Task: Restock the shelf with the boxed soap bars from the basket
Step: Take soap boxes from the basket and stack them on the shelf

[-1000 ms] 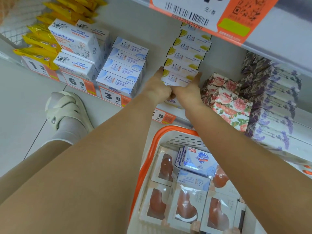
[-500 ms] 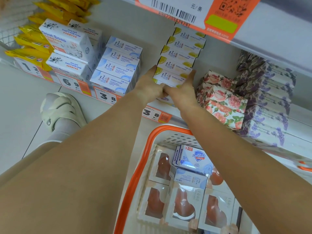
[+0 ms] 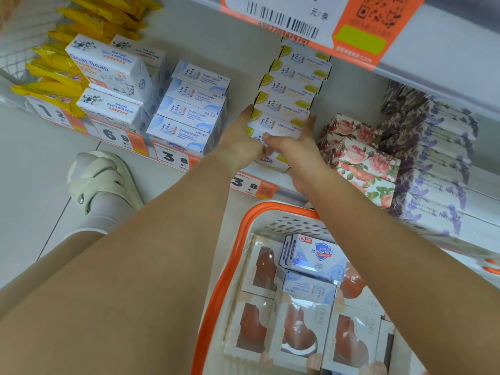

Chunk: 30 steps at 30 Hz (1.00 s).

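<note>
A tall stack of white soap boxes with yellow lemon corners [image 3: 290, 87] stands on the shelf [image 3: 286, 189]. My left hand [image 3: 240, 139] presses its left side near the bottom and my right hand [image 3: 295, 144] cups its right side, so both clasp the lower boxes. Below, the orange-rimmed white basket [image 3: 230, 266] holds a blue-and-white Safeguard box [image 3: 311, 254], a pale blue box [image 3: 308, 289] and several windowed boxes with reddish soap [image 3: 297, 331].
Left of the stack are pale blue boxes [image 3: 189, 115], Goat Soap packs [image 3: 108, 71] and yellow packets [image 3: 54, 71]. Floral boxes [image 3: 362, 158] and purple-patterned boxes [image 3: 433, 158] fill the right. An upper shelf edge with an orange price label [image 3: 311, 20] overhangs. My sandalled foot [image 3: 102, 182] rests on the floor.
Both hands stay clasped on the lower lemon boxes. The view has shifted slightly, with the shelf and basket drifting in frame; the stack looks unchanged.
</note>
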Each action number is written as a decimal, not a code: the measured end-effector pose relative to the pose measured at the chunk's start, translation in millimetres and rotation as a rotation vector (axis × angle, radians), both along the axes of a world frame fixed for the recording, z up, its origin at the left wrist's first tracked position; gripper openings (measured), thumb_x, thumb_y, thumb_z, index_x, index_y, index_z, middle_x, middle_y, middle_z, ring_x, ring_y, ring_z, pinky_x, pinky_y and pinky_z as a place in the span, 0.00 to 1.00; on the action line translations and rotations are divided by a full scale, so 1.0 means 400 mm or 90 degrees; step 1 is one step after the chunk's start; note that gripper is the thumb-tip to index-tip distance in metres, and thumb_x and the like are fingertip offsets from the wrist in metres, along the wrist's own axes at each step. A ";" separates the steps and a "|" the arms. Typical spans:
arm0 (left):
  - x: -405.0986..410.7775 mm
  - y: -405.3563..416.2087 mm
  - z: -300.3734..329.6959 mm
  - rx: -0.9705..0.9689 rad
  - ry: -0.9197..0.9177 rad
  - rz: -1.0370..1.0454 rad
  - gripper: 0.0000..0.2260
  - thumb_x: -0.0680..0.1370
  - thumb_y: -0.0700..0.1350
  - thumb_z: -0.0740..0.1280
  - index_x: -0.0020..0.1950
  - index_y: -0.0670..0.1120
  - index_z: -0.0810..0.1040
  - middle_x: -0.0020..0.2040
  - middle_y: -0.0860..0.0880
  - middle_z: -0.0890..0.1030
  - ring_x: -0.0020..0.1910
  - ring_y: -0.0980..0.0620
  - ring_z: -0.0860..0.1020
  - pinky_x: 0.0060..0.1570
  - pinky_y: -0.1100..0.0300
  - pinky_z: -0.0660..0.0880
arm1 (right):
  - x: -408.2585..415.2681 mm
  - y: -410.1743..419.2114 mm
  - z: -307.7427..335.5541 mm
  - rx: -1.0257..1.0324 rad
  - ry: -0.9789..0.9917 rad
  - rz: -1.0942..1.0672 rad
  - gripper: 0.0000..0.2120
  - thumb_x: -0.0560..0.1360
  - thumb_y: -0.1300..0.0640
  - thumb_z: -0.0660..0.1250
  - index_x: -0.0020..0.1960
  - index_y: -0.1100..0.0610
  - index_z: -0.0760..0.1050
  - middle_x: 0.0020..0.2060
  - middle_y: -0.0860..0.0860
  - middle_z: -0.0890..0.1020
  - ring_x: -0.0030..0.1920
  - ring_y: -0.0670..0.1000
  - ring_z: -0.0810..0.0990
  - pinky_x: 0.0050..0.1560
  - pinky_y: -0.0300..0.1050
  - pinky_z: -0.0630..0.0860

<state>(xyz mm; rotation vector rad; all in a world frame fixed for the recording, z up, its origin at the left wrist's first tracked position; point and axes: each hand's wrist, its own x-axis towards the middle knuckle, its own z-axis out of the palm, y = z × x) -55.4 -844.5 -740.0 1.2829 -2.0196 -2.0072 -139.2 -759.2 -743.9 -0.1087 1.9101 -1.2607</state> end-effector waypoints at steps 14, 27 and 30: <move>-0.013 0.012 0.063 -0.266 -0.201 -0.143 0.35 0.76 0.49 0.69 0.76 0.44 0.54 0.71 0.43 0.68 0.68 0.42 0.69 0.64 0.53 0.68 | 0.050 0.206 0.277 -0.079 0.198 0.058 0.20 0.79 0.63 0.60 0.71 0.54 0.66 0.45 0.40 0.79 0.43 0.42 0.80 0.44 0.36 0.77; 0.109 0.356 0.300 -0.626 -0.018 -0.130 0.15 0.77 0.38 0.60 0.61 0.46 0.78 0.60 0.44 0.78 0.62 0.43 0.71 0.59 0.51 0.69 | 0.122 0.774 0.268 0.152 0.209 0.160 0.10 0.78 0.64 0.60 0.52 0.55 0.78 0.39 0.52 0.83 0.35 0.49 0.82 0.41 0.43 0.77; 0.182 0.448 0.268 -0.676 0.020 -0.214 0.14 0.75 0.36 0.61 0.57 0.45 0.79 0.56 0.45 0.80 0.58 0.43 0.74 0.58 0.55 0.67 | 0.113 0.864 0.231 0.233 0.163 0.175 0.08 0.78 0.63 0.62 0.54 0.56 0.77 0.43 0.55 0.82 0.36 0.48 0.80 0.39 0.36 0.76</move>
